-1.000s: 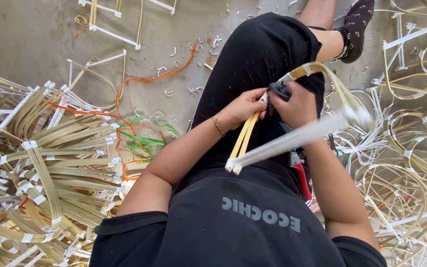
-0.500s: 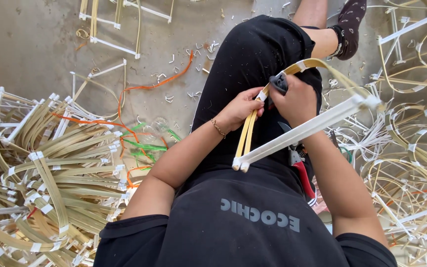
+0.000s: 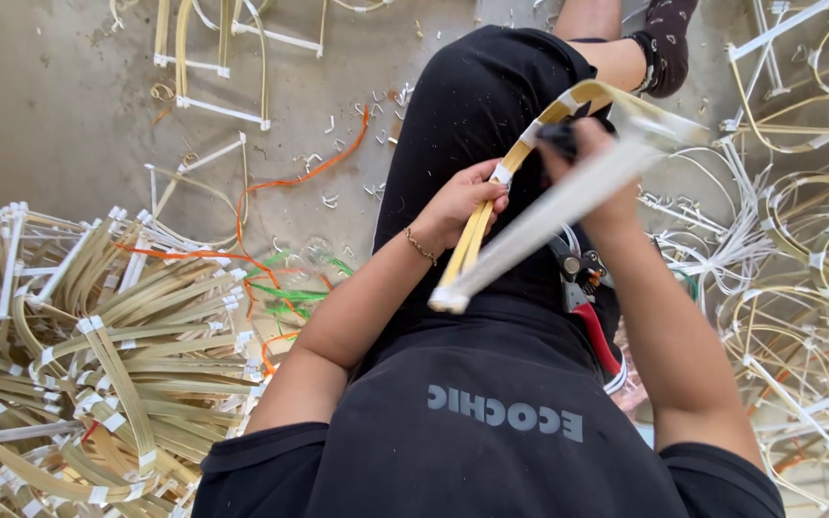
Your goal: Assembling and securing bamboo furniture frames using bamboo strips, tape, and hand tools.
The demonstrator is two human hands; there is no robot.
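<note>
Grasped in left grip (image 3: pixel 458 206): bundle of yellow strips (image 3: pixel 472 240), held over black-trousered lap. Clenched in right grip (image 3: pixel 592 177): dark tool handle (image 3: pixel 560 137) at bent strip frame (image 3: pixel 587 96). Lay left on floor (image 3: pixel 50 115): pile of taped strip frames (image 3: pixel 98 355). Rested near right forearm: red-handled cutters (image 3: pixel 592 321).

Pale yellow cane strips (image 3: pixel 477 235) with white tape bands; black shirt (image 3: pixel 491 432); red-handled pruner (image 3: pixel 592 317); orange cord (image 3: pixel 299 176) at ten o'clock.
</note>
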